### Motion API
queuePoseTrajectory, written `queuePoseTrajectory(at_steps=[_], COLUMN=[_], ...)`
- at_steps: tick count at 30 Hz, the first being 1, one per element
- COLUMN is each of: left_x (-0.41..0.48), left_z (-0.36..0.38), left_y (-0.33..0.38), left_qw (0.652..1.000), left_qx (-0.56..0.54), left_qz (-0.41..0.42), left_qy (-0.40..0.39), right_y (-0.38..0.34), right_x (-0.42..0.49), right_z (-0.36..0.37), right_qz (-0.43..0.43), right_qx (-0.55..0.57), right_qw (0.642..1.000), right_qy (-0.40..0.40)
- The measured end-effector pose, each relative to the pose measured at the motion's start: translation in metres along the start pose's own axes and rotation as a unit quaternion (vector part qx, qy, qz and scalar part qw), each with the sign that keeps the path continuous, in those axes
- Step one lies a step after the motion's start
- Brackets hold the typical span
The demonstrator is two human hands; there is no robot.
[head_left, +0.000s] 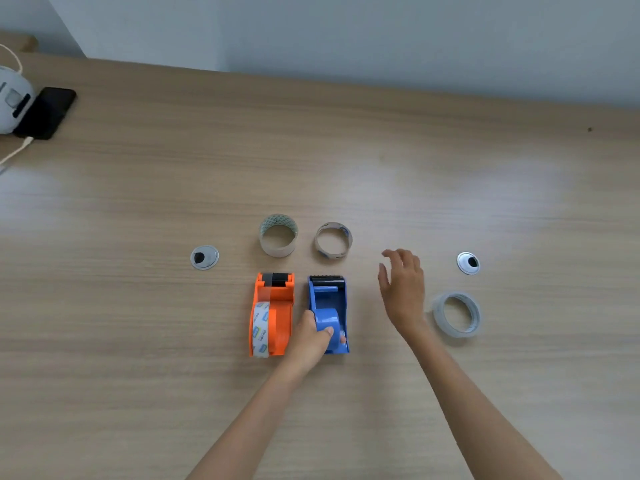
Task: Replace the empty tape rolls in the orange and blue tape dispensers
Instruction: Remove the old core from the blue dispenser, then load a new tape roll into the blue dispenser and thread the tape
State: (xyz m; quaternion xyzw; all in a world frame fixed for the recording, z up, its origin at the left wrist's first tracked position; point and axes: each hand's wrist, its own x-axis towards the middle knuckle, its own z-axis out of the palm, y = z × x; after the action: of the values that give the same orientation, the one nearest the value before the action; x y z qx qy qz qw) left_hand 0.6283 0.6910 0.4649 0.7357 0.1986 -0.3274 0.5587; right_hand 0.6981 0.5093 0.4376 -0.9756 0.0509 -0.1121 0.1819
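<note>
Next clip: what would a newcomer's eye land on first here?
The orange tape dispenser and blue tape dispenser sit side by side at centre on the wooden table, the left hand gripping the blue one. The right hand hovers open between them and a clear tape roll at right.

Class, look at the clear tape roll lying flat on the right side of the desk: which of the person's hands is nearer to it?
Right. The right hand hovers open just left of the clear roll, not touching it. The left hand is farther left, gripping the blue dispenser.
</note>
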Motion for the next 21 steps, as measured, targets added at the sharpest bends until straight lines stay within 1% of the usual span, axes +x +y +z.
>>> queuePoseTrajectory(at_steps=[1,2,3,4,5,7,9,11,13,15,17,19,21], left_x=[-0.002,-0.003,-0.004,-0.005,-0.006,-0.006,-0.008,-0.013,-0.02,-0.026,-0.034,-0.041,-0.048], left_z=[0.001,0.003,0.004,0.006,0.007,0.008,0.007,0.005,0.005,0.005,0.005,0.006,0.005], left_y=[0.001,0.002,0.002,0.001,0.001,0.0,0.0,0.004,0.008,0.011,0.014,0.016,0.02], left_qw=[1.0,1.0,0.999,0.998,0.996,0.995,0.995,0.994,0.991,0.989,0.989,0.988,0.988], left_qx=[-0.01,-0.025,-0.045,-0.065,-0.082,-0.095,-0.093,-0.105,-0.13,-0.146,-0.143,-0.138,-0.129], left_qz=[0.0,-0.004,-0.01,-0.019,-0.029,-0.035,-0.029,-0.019,-0.004,0.018,0.041,0.067,0.088], left_qy=[-0.001,-0.002,-0.005,-0.008,-0.014,-0.025,-0.026,-0.026,-0.031,-0.031,-0.023,-0.015,-0.011], right_y=[0.024,0.049,0.072,0.09,0.102,0.115,0.115,0.105,0.089,0.066,0.041,0.017,-0.006], right_x=[-0.015,-0.031,-0.048,-0.064,-0.079,-0.099,-0.105,-0.103,-0.101,-0.097,-0.094,-0.093,-0.094], right_z=[-0.01,-0.018,-0.025,-0.029,-0.032,-0.034,-0.038,-0.044,-0.052,-0.065,-0.081,-0.095,-0.108], right_qz=[0.061,0.12,0.166,0.193,0.202,0.176,0.155,0.181,0.208,0.226,0.224,0.201,0.175], right_qx=[-0.008,-0.027,-0.053,-0.077,-0.098,-0.136,-0.145,-0.078,0.059,0.199,0.299,0.373,0.42], right_qw=[0.998,0.992,0.985,0.978,0.973,0.968,0.969,0.973,0.97,0.948,0.921,0.895,0.874], right_qy=[0.018,0.02,0.005,-0.025,-0.061,-0.119,-0.127,-0.121,-0.109,-0.098,-0.109,-0.142,-0.17])
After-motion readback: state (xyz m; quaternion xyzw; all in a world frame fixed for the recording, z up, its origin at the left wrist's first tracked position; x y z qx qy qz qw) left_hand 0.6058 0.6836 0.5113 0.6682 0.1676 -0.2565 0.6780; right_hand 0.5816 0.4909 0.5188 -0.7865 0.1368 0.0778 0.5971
